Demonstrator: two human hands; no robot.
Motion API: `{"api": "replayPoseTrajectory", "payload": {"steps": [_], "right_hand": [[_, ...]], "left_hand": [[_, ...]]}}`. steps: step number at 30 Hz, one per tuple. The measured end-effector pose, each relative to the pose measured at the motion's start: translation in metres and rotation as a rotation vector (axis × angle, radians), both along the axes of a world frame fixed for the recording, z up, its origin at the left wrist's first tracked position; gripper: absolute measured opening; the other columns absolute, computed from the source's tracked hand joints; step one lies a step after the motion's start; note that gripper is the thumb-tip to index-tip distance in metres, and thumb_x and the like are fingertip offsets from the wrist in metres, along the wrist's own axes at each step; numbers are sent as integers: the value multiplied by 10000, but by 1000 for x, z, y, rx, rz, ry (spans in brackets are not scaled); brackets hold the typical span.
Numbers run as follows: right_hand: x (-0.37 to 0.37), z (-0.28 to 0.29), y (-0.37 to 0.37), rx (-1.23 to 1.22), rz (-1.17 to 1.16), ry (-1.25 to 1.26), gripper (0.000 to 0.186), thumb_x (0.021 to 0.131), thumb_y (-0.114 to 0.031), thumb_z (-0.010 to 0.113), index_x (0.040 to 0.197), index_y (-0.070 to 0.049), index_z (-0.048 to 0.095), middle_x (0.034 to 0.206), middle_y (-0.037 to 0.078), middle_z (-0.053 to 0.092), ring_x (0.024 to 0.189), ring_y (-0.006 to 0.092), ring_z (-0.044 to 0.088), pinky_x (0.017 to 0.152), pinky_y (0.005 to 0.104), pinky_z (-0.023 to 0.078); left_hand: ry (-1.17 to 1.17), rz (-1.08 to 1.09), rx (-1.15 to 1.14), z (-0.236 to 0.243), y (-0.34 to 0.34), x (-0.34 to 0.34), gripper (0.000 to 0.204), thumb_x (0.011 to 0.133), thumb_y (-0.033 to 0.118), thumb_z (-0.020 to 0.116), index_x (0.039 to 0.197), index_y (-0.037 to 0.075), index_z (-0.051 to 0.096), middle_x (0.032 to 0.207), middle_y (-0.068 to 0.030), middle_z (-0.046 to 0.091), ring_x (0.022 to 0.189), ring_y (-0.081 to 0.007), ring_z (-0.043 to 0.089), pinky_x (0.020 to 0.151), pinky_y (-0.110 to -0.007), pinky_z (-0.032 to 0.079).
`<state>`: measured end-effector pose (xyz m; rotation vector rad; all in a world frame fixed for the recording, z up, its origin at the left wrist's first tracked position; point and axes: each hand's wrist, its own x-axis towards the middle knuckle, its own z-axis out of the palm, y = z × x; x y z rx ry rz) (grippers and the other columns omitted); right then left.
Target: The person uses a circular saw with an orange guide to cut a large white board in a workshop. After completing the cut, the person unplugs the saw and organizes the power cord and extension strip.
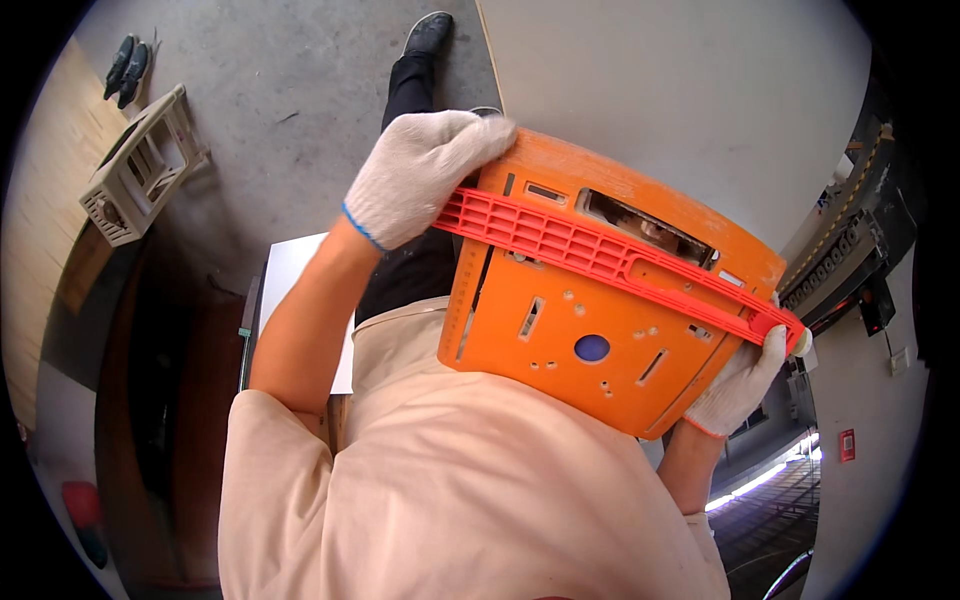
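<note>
Both my hands wear white knitted gloves. In front of my chest I hold a tilted orange panel (pixel 555 325) with slots, small holes, a long cut-out and a round blue-purple spot. A red ribbed plastic bar (pixel 590 248) lies slantwise across its face. My left hand (pixel 425 165) is closed at the panel's upper left corner, over the bar's left end; its fingertips are partly hidden. At the lower right, my right hand (pixel 745 385) has its thumb against the bar's right end, with the other fingers mostly hidden behind the panel's edge.
A beige plastic stool (pixel 140 170) lies on its side on the grey floor at the far left, near a pair of dark shoes (pixel 127 70). A white sheet-like surface (pixel 290 290) is beside my left arm. Dark equipment (pixel 850 230) stands along the right.
</note>
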<state>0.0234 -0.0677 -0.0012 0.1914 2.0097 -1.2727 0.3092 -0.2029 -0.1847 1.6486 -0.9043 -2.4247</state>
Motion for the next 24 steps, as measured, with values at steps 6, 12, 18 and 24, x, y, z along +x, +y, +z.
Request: {"api": "replayPoseTrajectory", "payload": {"steps": [6,12,18,24], "right_hand": [[-5,-2,2,9,-2,-9,552,1152,-428,475,1549,-45,469,1507,180,591,1400,314,586,1193,491,479],[-7,-2,1,-29,37,-50,558,1144,-422,479,1548,-37,474,1513,192,585,1398,322,587,1190,491,478],[-9,-3,3,29,3,35,566,1139,-404,487,1547,-12,478,1509,200,594,1391,333,595,1193,495,476],[-11,-1,9,30,-3,63,573,1137,-393,494,1555,-1,479,1510,210,596,1382,332,605,1184,494,496]], "left_hand": [[-76,168,138,-16,9,-6,837,1074,750,496,887,-24,757,756,-77,693,718,-141,634,670,-297,508],[147,145,335,3,26,35,773,1080,676,538,1304,-44,709,949,-112,774,792,-182,725,717,-279,591],[238,187,311,27,55,42,425,1104,319,692,1369,-14,680,1162,-55,741,1005,-121,693,901,-314,586],[128,318,294,38,71,27,393,1142,293,640,1407,4,654,1210,-42,726,1078,-115,670,975,-310,557]]}}
